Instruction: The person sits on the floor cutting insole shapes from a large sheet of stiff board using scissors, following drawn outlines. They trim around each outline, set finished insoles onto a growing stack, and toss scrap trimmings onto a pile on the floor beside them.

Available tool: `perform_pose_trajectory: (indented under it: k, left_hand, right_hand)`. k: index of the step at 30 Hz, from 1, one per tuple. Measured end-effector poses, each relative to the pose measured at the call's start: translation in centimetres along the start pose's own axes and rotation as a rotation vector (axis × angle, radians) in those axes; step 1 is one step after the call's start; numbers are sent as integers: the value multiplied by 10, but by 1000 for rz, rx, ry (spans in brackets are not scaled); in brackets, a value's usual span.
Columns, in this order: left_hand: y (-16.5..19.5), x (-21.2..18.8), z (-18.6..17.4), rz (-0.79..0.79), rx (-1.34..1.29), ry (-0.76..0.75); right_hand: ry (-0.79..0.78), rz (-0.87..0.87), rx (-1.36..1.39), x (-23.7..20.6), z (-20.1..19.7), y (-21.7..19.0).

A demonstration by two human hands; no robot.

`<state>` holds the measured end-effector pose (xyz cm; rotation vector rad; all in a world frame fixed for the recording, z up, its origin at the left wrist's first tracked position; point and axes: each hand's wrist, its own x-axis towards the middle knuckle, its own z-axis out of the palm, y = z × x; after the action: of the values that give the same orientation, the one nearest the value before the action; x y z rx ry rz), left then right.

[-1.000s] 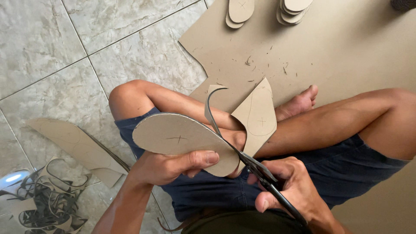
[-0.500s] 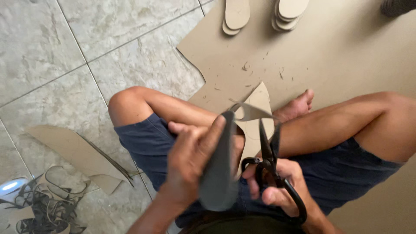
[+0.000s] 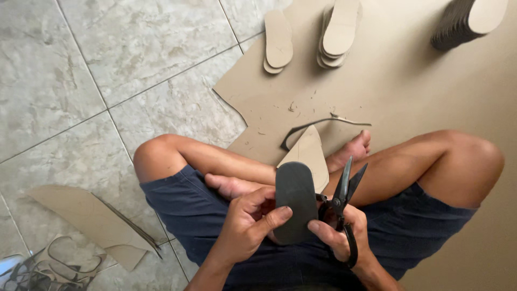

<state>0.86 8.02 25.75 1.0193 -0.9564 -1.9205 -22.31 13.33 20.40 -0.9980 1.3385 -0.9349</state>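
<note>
Sole cutout (image 3: 295, 202) now freed from the offcut (image 3: 308, 153), dark face up; left hand (image 3: 245, 226) pinching its edge; right hand (image 3: 339, 237) gripping scissors (image 3: 343, 196), blades parted; trimming looks finished.

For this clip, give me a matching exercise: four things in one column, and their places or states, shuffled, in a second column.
Things:
1. dark sole piece
2. scissors
3. stacked cut soles
4. offcut scrap

Places or states:
A. lying on the tiled floor by the left knee
B. held by both hands
C. piled at the far edge of the cardboard sheet
D. in the right hand, blades apart and pointing up

Pairs: 1-B, 2-D, 3-C, 4-A
</note>
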Motion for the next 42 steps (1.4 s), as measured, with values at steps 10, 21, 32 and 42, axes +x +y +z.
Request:
perform_pose_trajectory:
  k: [10, 21, 32, 42]
  left_hand:
    - [12, 22, -14, 56, 53, 6]
    - [4, 33, 32, 824, 975, 46]
    - [-48, 49, 24, 239, 267, 147]
    - [-64, 69, 5, 148, 313, 295]
  right_hand:
    - [95, 49, 192, 13, -21, 24]
    - [107, 112, 396, 9, -24, 23]
    - [257, 62, 160, 6, -25, 12]
    - [314, -233, 72, 36, -18, -33]
